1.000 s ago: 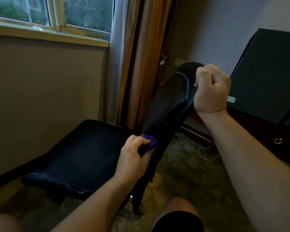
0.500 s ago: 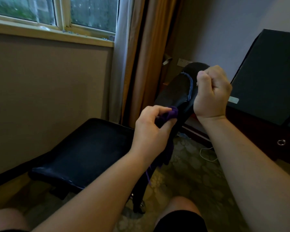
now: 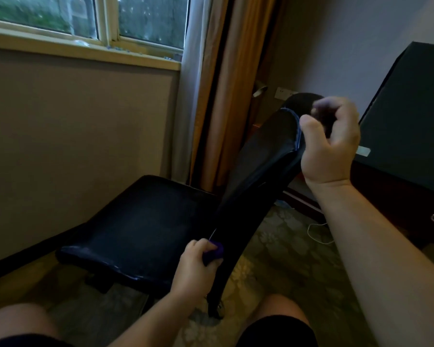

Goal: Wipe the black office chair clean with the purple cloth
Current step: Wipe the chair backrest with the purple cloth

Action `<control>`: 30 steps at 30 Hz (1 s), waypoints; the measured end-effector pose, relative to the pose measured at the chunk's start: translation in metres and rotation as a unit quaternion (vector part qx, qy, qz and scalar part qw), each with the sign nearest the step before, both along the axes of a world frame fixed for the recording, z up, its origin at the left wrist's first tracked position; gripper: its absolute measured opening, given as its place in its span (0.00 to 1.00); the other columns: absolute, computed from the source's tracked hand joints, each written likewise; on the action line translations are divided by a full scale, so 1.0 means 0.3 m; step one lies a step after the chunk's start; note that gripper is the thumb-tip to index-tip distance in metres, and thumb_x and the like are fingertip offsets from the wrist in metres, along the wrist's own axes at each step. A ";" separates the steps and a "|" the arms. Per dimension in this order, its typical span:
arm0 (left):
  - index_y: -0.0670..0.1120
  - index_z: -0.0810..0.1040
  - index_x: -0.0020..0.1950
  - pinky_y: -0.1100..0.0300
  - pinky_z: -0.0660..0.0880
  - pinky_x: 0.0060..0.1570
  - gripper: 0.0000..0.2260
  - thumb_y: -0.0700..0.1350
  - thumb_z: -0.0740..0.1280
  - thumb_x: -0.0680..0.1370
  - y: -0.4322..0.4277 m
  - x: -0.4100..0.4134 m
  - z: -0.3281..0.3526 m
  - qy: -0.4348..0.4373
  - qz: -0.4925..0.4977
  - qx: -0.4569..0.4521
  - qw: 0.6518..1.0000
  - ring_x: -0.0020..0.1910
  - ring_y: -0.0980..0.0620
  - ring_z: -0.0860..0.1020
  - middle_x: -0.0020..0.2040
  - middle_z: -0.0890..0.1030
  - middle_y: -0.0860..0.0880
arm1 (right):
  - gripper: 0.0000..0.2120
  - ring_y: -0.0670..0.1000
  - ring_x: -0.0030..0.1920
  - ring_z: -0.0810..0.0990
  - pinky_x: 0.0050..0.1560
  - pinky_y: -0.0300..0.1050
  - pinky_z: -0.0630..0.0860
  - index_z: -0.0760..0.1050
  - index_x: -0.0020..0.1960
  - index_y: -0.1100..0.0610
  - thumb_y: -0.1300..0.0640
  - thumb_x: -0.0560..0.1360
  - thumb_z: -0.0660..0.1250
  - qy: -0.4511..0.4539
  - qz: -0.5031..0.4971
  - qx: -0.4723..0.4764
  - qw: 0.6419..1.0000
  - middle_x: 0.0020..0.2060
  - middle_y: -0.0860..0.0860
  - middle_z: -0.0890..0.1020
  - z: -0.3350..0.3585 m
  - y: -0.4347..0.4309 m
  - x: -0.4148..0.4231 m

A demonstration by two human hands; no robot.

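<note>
The black office chair [image 3: 145,229] stands in front of me with its seat to the left and its backrest [image 3: 263,166] leaning up to the right. My left hand [image 3: 194,269] presses the bunched purple cloth [image 3: 214,252] against the low part of the backrest's edge, near the seat. Only a small part of the cloth shows past the fingers. At the top of the backrest my right hand [image 3: 331,149] is curled around the upper edge, slightly blurred.
A wall with a window is at the left, and curtains [image 3: 211,91] hang behind the chair. A dark desk [image 3: 411,126] with a ring pull drawer stands at the right. A white cable [image 3: 316,231] lies on the patterned carpet. My knees are at the bottom.
My left hand slid the cloth up the backrest edge to near the top, then back down to the base. My right hand kept its hold on the top.
</note>
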State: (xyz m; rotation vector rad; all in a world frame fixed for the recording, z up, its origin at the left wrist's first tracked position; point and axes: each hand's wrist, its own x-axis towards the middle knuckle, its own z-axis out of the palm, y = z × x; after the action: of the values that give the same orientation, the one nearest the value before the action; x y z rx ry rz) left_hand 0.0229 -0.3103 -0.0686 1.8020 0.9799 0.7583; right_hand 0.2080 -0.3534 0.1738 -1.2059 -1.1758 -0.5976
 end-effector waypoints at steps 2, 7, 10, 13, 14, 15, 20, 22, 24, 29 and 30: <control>0.59 0.78 0.50 0.60 0.77 0.51 0.08 0.47 0.73 0.75 0.008 -0.008 0.050 -0.035 0.001 -0.015 0.999 0.51 0.58 0.76 0.53 0.75 0.56 | 0.32 0.45 0.67 0.70 0.68 0.42 0.69 0.65 0.73 0.56 0.54 0.72 0.72 0.095 0.016 -0.030 0.995 0.67 0.53 0.70 -0.055 0.000 -0.014; 0.57 0.80 0.52 0.58 0.77 0.53 0.09 0.47 0.74 0.75 0.060 0.003 0.278 -0.142 0.024 0.021 0.989 0.52 0.59 0.77 0.53 0.77 0.56 | 0.34 0.46 0.66 0.76 0.69 0.51 0.72 0.63 0.77 0.48 0.46 0.75 0.71 0.318 0.120 -0.142 0.930 0.68 0.47 0.76 -0.305 0.005 -0.136; 0.57 0.80 0.55 0.63 0.76 0.53 0.11 0.46 0.74 0.75 0.075 0.028 0.342 -0.164 0.002 0.085 0.983 0.52 0.63 0.76 0.53 0.77 0.58 | 0.31 0.40 0.61 0.78 0.58 0.31 0.73 0.68 0.74 0.49 0.38 0.75 0.65 0.269 0.058 -0.158 0.948 0.63 0.44 0.79 -0.367 0.006 -0.148; 0.56 0.79 0.56 0.62 0.76 0.55 0.12 0.46 0.74 0.75 0.083 0.042 0.288 -0.143 -0.010 0.102 0.984 0.53 0.63 0.76 0.54 0.77 0.58 | 0.29 0.46 0.57 0.79 0.53 0.34 0.73 0.70 0.72 0.53 0.41 0.74 0.64 0.234 -0.004 -0.177 0.956 0.59 0.48 0.81 -0.374 0.006 -0.118; 0.56 0.79 0.56 0.60 0.76 0.55 0.12 0.47 0.74 0.75 0.084 0.042 0.246 -0.143 -0.005 0.093 0.985 0.53 0.62 0.76 0.54 0.77 0.58 | 0.27 0.47 0.56 0.79 0.52 0.36 0.73 0.71 0.70 0.53 0.42 0.74 0.64 0.232 -0.015 -0.182 0.955 0.57 0.48 0.81 -0.376 0.005 -0.113; 0.57 0.79 0.56 0.57 0.77 0.56 0.11 0.48 0.73 0.75 0.082 0.038 0.200 -0.147 0.003 0.069 0.987 0.53 0.61 0.76 0.54 0.77 0.57 | 0.25 0.47 0.55 0.80 0.49 0.35 0.73 0.71 0.69 0.53 0.43 0.75 0.64 0.233 -0.022 -0.183 0.955 0.54 0.46 0.81 -0.379 0.004 -0.111; 0.66 0.74 0.50 0.62 0.78 0.48 0.11 0.53 0.73 0.75 0.062 0.017 -0.011 -0.136 0.061 -0.062 0.987 0.50 0.64 0.78 0.54 0.78 0.57 | 0.24 0.44 0.47 0.77 0.42 0.31 0.70 0.70 0.68 0.52 0.45 0.75 0.62 0.237 -0.039 -0.184 0.953 0.50 0.45 0.79 -0.387 0.011 -0.113; 0.64 0.74 0.51 0.66 0.77 0.43 0.11 0.52 0.74 0.74 0.064 0.010 -0.052 -0.133 0.062 -0.105 0.983 0.48 0.66 0.79 0.53 0.80 0.55 | 0.23 0.39 0.44 0.76 0.41 0.28 0.68 0.70 0.68 0.53 0.46 0.75 0.62 0.232 -0.043 -0.188 0.953 0.49 0.45 0.78 -0.386 0.009 -0.110; 0.60 0.74 0.52 0.65 0.78 0.42 0.12 0.50 0.75 0.74 0.067 0.007 -0.064 -0.128 0.061 -0.154 0.978 0.47 0.61 0.81 0.53 0.80 0.53 | 0.23 0.40 0.45 0.77 0.42 0.29 0.69 0.70 0.68 0.54 0.46 0.75 0.61 0.229 -0.042 -0.193 0.953 0.51 0.47 0.79 -0.385 0.004 -0.106; 0.61 0.74 0.51 0.64 0.76 0.45 0.13 0.50 0.75 0.73 0.013 0.076 0.075 -0.161 0.076 -0.076 0.981 0.48 0.60 0.79 0.51 0.79 0.56 | 0.25 0.52 0.54 0.79 0.53 0.47 0.77 0.68 0.70 0.54 0.45 0.76 0.61 0.231 -0.047 -0.200 0.951 0.56 0.52 0.80 -0.382 0.001 -0.111; 0.63 0.74 0.52 0.64 0.77 0.47 0.13 0.51 0.75 0.73 -0.001 0.102 0.132 -0.178 0.052 -0.039 0.982 0.49 0.62 0.78 0.52 0.79 0.57 | 0.24 0.51 0.55 0.79 0.53 0.47 0.77 0.68 0.70 0.53 0.45 0.76 0.61 0.228 -0.050 -0.198 0.952 0.57 0.52 0.80 -0.382 0.002 -0.113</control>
State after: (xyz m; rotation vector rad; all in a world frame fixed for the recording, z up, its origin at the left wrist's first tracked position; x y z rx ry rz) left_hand 0.0536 -0.3105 -0.0290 1.4892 0.8561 1.0501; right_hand 0.1742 -0.3527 0.0592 -1.6479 -0.8602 -0.1362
